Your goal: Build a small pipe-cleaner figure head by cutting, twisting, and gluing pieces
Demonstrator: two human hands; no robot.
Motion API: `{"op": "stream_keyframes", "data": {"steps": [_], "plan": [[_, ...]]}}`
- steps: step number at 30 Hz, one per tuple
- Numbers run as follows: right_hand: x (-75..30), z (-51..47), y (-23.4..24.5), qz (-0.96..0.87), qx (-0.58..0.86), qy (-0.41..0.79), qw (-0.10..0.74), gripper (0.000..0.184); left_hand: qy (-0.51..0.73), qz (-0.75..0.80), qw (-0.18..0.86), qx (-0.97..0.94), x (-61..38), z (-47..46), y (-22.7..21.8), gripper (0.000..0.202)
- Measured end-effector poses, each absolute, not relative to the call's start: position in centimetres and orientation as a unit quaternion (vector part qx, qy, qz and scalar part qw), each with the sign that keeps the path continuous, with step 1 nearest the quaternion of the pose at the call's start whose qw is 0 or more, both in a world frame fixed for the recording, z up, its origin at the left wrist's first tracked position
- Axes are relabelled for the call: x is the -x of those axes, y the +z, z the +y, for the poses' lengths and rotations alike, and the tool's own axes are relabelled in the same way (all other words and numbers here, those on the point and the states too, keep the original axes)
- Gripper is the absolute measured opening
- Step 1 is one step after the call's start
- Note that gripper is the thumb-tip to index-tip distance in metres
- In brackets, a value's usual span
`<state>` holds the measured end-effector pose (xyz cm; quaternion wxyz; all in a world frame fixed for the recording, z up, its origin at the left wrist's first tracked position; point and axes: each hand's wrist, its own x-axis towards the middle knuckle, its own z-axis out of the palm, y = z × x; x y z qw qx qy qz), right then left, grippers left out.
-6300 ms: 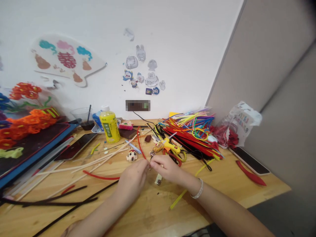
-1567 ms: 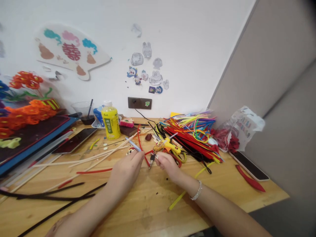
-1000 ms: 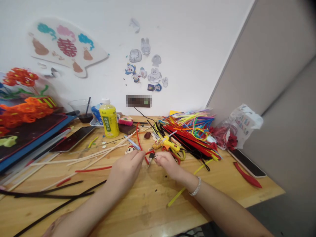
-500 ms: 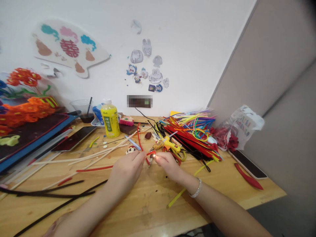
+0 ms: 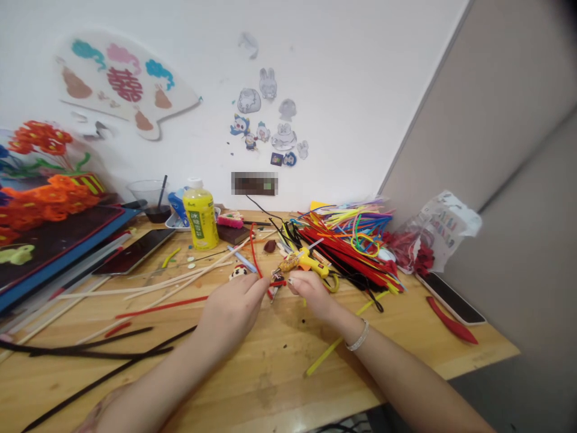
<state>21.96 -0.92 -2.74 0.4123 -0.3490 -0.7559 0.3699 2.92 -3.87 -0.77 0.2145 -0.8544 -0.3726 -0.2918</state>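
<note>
My left hand [image 5: 232, 310] is closed in a pinch on a short red pipe cleaner [image 5: 278, 282], held just above the wooden desk [image 5: 270, 373]. My right hand [image 5: 309, 293], with a silver bracelet on its wrist, is closed on a small lighter whose dark metal tip [image 5: 274, 278] meets the red piece. No flame shows. A yellow glue gun [image 5: 306, 261] lies right behind the fingertips. A small panda-like figure [image 5: 237, 272] sits beside my left fingers.
A heap of coloured pipe cleaners [image 5: 351, 240] fills the back right. A yellow drink bottle [image 5: 200, 218], a tablet [image 5: 133, 249], pale sticks [image 5: 171, 282] and black pipe cleaners [image 5: 90, 349] lie to the left. A phone [image 5: 451, 290] and a red knife-like tool [image 5: 453, 320] lie at the right edge.
Half a second ago a small flame burned at the lighter tip beside the red piece; it is out now. Both hands stay together and have shifted slightly away from me.
</note>
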Motion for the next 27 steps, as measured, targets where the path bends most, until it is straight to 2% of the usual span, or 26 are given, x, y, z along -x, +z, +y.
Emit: {"op": "stream_keyframes", "data": {"steps": [21, 27], "plan": [[-22.13, -1.10, -2.41, -0.799, 0.351, 0.303, 0.383, 0.027, -0.273, -0.376, 0.207, 0.861, -2.96, -4.01, -0.35, 0.022], [-22.24, -0.79, -2.74, -0.770, 0.353, 0.338, 0.411, 0.029, -0.281, -0.374, 0.205, 0.860, -2.97, -4.08, -0.45, 0.021]]}}
